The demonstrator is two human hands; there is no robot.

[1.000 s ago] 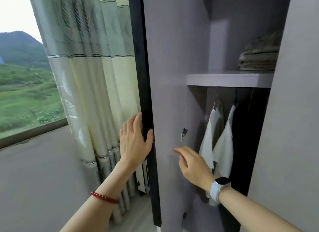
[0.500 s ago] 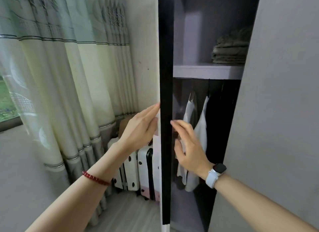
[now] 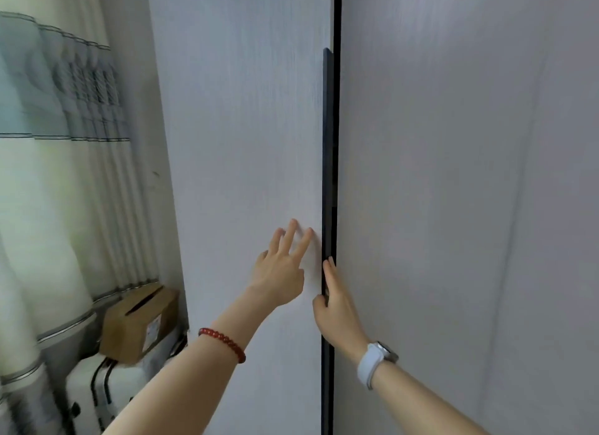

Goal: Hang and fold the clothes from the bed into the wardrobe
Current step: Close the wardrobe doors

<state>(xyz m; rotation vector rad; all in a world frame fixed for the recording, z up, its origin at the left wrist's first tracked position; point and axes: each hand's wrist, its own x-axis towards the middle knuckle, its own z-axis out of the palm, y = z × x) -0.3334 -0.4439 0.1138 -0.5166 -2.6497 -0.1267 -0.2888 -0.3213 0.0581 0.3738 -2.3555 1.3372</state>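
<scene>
The wardrobe's left door (image 3: 243,126) is pale grey and stands nearly flush with the right door (image 3: 453,175); only a thin dark gap shows between them. A long black handle strip (image 3: 328,143) runs down the left door's right edge. My left hand (image 3: 282,272), with a red bead bracelet on the wrist, lies flat on the left door's face with straight, spread fingers. My right hand (image 3: 337,308), a white watch on its wrist, pinches the handle strip between thumb and fingers. The clothes inside are hidden behind the doors.
Pale patterned curtains (image 3: 48,175) hang at the left. A brown cardboard box (image 3: 136,324) sits on a white suitcase (image 3: 100,389) in the corner between curtain and wardrobe.
The left door has swung from wide open to almost closed, hiding the shelf and hanging clothes. My left hand moved from the door's edge to its front face; my right hand now holds the handle.
</scene>
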